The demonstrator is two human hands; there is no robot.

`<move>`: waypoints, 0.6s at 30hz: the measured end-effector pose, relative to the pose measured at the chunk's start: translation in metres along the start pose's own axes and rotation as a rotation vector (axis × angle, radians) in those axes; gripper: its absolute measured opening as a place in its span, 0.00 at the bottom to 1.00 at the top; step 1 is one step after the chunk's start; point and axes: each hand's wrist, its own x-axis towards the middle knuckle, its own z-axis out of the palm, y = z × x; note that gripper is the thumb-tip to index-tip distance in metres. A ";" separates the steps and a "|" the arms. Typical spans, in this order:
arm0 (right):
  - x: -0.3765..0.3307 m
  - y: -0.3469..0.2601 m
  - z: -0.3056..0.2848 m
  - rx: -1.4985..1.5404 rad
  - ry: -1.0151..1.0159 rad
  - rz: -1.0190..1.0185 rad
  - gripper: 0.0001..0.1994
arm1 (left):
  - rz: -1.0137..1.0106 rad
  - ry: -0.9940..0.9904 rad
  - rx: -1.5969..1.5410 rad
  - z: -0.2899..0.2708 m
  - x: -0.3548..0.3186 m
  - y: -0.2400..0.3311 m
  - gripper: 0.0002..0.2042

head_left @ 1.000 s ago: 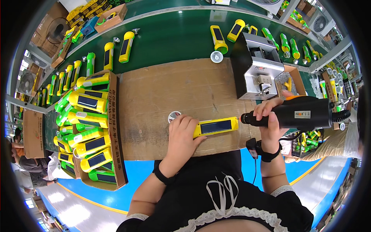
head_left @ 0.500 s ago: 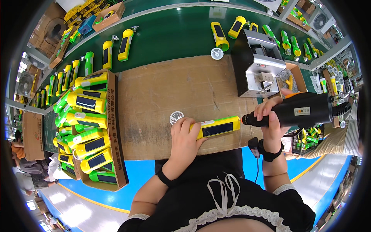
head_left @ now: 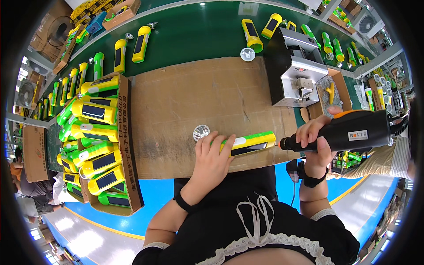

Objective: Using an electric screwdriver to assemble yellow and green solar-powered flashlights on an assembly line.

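My left hand (head_left: 210, 157) is closed round one end of a yellow and green flashlight (head_left: 252, 142) lying crosswise above the cardboard sheet. The dark panel on its side faces partly toward me. At the held end sits a round silver reflector (head_left: 201, 132), partly behind my fingers. My right hand (head_left: 315, 138) grips a black electric screwdriver (head_left: 350, 133) from the side, fingers wrapped near its nose. Its tip points left at the flashlight's green end, a small gap apart.
A carton (head_left: 128, 132) heaped with flashlights stands on the left. Right of centre is a black and silver machine (head_left: 293, 73) beside a small box of screws (head_left: 336, 88). More flashlights line the green bench (head_left: 190, 39). The cardboard sheet (head_left: 198, 92) covers the middle.
The screwdriver has shifted slightly right and down, widening the gap to the flashlight's end. The flashlight has rolled a little, showing less of its dark panel. My left hand keeps its hold.
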 end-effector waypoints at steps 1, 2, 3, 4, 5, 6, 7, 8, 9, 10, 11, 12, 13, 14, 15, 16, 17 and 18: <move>0.000 0.000 0.000 -0.011 -0.002 0.005 0.30 | 0.004 -0.007 0.001 0.000 -0.002 0.000 0.26; 0.000 -0.001 0.000 -0.024 -0.002 0.009 0.30 | 0.004 -0.009 -0.002 0.001 -0.003 0.001 0.26; -0.001 0.000 0.000 -0.025 -0.002 0.011 0.30 | 0.003 -0.005 -0.002 0.002 -0.004 0.001 0.26; -0.001 0.000 0.000 -0.015 -0.005 0.010 0.30 | 0.003 -0.001 -0.002 0.002 -0.005 0.001 0.26; -0.002 0.000 0.000 -0.003 -0.008 0.009 0.30 | 0.003 -0.001 -0.003 0.002 -0.006 0.002 0.26; -0.002 0.001 0.000 -0.004 -0.008 0.010 0.30 | 0.003 0.003 -0.004 0.003 -0.007 0.002 0.26; -0.002 0.001 0.000 -0.007 -0.009 0.012 0.30 | 0.004 0.008 -0.004 0.003 -0.008 0.003 0.26; -0.002 0.001 0.001 -0.010 -0.010 0.014 0.30 | 0.004 0.008 -0.005 0.004 -0.009 0.003 0.26; -0.003 0.002 0.000 -0.010 -0.010 0.014 0.30 | 0.007 0.010 -0.001 0.005 -0.010 0.002 0.27; -0.004 0.003 -0.001 -0.019 -0.005 0.025 0.31 | 0.010 0.012 0.004 0.006 -0.012 0.002 0.27; -0.005 0.004 -0.001 -0.029 0.000 0.034 0.31 | 0.012 0.012 0.004 0.007 -0.013 0.002 0.27; -0.005 0.004 -0.002 -0.029 0.001 0.034 0.31 | 0.014 0.014 0.008 0.007 -0.014 0.002 0.27; -0.005 0.003 -0.002 -0.029 0.008 0.036 0.31 | 0.016 0.015 0.013 0.007 -0.014 0.002 0.27; -0.005 0.003 -0.002 -0.030 0.015 0.038 0.31 | 0.017 0.015 0.013 0.007 -0.014 0.002 0.27; -0.005 0.003 -0.002 -0.031 0.015 0.038 0.31 | 0.017 0.013 0.024 0.007 -0.014 0.002 0.27; -0.005 0.001 -0.003 -0.033 0.012 0.029 0.30 | 0.017 0.011 0.035 0.007 -0.014 0.002 0.27; -0.005 0.000 -0.003 -0.036 0.008 0.020 0.30 | 0.018 0.011 0.034 0.006 -0.013 0.003 0.27; -0.005 -0.002 -0.001 -0.037 0.009 0.019 0.30 | 0.001 0.009 0.028 0.004 -0.011 0.005 0.26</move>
